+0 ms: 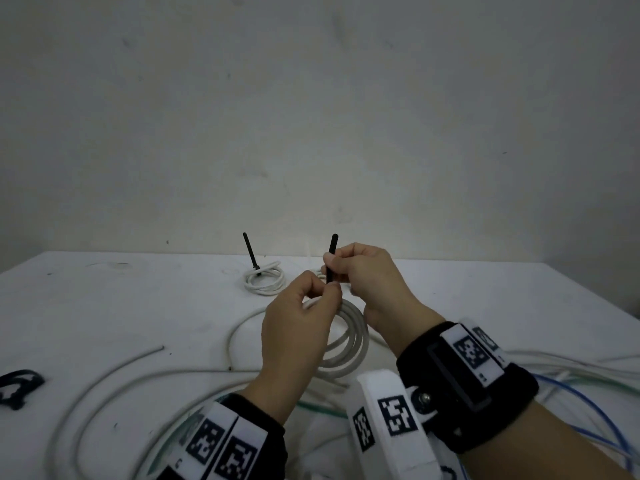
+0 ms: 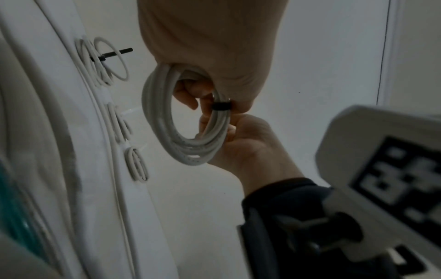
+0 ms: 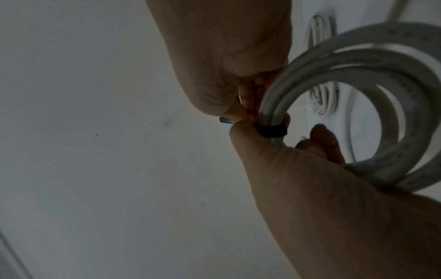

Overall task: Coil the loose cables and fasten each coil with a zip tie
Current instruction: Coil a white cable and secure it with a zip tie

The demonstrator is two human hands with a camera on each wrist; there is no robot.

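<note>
1. White cable, wound into a coil (image 1: 348,336), hangs between your hands above the near middle of the table (image 1: 104,296) — the black zip tie (image 1: 331,259) already banded round its strands.
2. Your left hand (image 1: 294,330) pinches the coil at the band, thumb and fingers pressed together on the strands beside the tie's loop (image 2: 221,106).
3. Your right hand (image 1: 369,282) pinches the tie's free tail between thumb and forefinger; the tail stands upright above your knuckles.
4. The step in hand, by the look of it, is cinching: the loop sits close on the bundle in both wrist views, though whether it is fully tight cannot be told.
5. The next move calls for a steady pull on the tail away from the tie's head while your left hand keeps the strands together — let them slip and the band may close on fewer turns.
6. At the far middle of the table a finished coil (image 1: 263,280) lies flat, its own tie tail sticking up; the left wrist view shows further small coils (image 2: 137,164) lying near it.
7. Loose white cables (image 1: 104,375) curve across the near left of the table and blue ones (image 1: 588,403) trail at the near right, so more coiling likely remains.
</note>
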